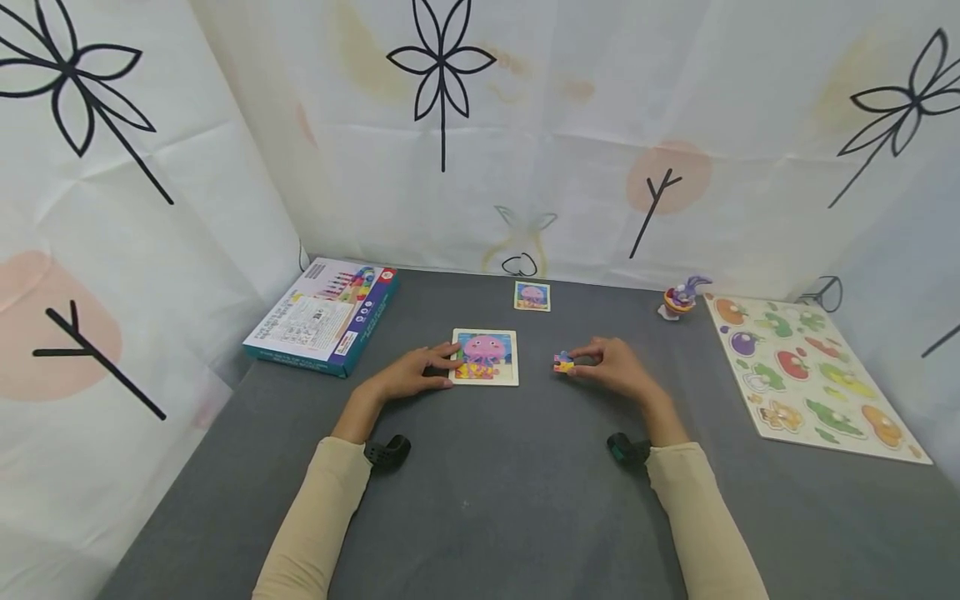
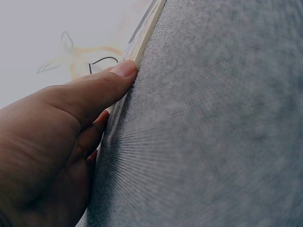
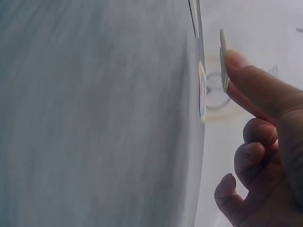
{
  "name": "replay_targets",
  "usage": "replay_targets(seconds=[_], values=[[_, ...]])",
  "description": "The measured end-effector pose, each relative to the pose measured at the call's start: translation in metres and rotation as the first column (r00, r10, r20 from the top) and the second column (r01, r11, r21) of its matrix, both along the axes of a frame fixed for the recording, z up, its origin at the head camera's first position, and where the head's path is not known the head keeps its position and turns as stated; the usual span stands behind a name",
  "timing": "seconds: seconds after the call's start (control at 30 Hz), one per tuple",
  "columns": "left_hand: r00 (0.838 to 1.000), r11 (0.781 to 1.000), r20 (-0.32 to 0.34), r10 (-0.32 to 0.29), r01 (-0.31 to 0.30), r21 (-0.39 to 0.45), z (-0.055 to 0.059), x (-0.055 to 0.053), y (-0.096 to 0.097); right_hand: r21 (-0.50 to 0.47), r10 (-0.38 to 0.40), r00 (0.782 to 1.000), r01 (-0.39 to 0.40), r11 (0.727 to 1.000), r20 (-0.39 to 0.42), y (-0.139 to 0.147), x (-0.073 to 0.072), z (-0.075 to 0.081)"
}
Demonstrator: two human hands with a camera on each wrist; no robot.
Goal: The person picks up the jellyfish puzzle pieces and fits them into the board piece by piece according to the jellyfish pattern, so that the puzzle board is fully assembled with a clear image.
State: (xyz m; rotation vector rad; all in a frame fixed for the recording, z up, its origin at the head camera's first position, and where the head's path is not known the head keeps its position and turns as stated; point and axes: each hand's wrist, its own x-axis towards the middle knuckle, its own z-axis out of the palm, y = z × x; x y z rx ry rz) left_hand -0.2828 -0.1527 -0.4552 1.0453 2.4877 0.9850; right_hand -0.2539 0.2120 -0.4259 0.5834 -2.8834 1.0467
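A jigsaw puzzle board (image 1: 484,333) with a pink octopus picture and a pale frame lies on the grey table, several yellow and orange pieces at its lower part. My left hand (image 1: 411,372) rests against the board's left side, the fingertips on its frame and the thumb (image 2: 124,69) at its edge. To the right of the board, my right hand (image 1: 615,367) pinches a small puzzle piece (image 1: 562,362) coloured purple, yellow and blue. Seen edge-on in the right wrist view, the thin piece (image 3: 223,61) stands raised above the table between thumb and index finger.
A small octopus picture card (image 1: 532,297) lies behind the board. At the back left is a flat puzzle box (image 1: 322,321). A purple toy figure (image 1: 681,298) stands at the back right, beside a large vegetable puzzle board (image 1: 817,375). White printed cloth (image 1: 585,167) hangs behind the table.
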Motion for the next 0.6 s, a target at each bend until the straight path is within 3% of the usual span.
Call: replay_targets(seconds=[0.3,0.6], values=[[1.0,1.0,-0.011,-0.007,0.007,0.002,-0.001,-0.001,0.004,-0.039,0.079,0.997,-0.078,0.996,0.019,-0.043,-0.01,0.0],[1.0,1.0,0.0,-0.006,0.006,-0.006,0.001,-0.001,0.006,-0.023,0.118,0.992,-0.117,0.993,0.048,-0.068,-0.012,-0.002]])
